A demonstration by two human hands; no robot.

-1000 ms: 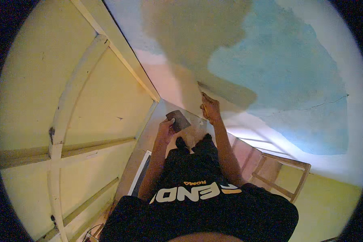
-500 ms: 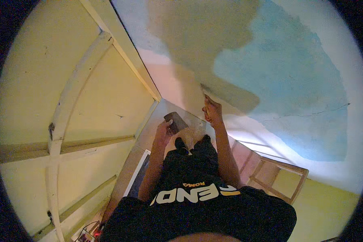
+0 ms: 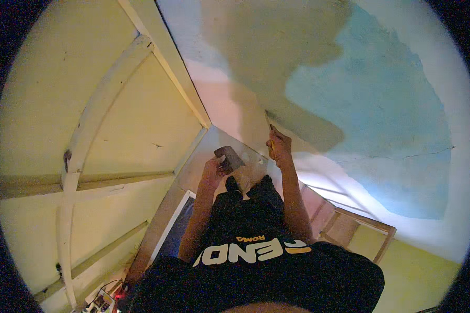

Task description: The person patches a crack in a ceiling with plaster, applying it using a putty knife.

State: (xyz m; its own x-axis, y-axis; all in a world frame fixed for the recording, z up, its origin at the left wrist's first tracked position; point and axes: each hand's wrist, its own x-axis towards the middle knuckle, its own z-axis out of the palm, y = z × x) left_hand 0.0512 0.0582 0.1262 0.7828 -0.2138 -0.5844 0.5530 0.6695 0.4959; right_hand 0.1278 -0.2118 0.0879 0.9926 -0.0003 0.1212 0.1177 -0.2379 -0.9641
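Note:
In my left hand [image 3: 212, 171] is a dark, flat, roughly square plate [image 3: 230, 158], with the thumb laid over its near side. Its exact kind I cannot make out. My right hand [image 3: 280, 148] is closed round the yellowish handle of a putty knife [image 3: 268, 119]. The knife points up and away, its thin blade seen nearly edge-on close to the wall [image 3: 318, 99]. Whether the blade touches the wall I cannot tell. That wall carries a blue-green patch among pale and pinkish areas, and a broad shadow falls across it.
At the left stands a yellow panelled surface [image 3: 42, 125] with a curved pale beam [image 3: 89, 115]. A wooden frame [image 3: 386, 235] is at the lower right, and a white-edged dark panel [image 3: 175, 229] lies left of my forearm. Wires and small items [image 3: 107, 297] sit at the lower left.
The view has shifted a little, so the wall and left panels sit slightly differently. My right hand with the putty knife appears slightly farther right. Both hands keep their hold.

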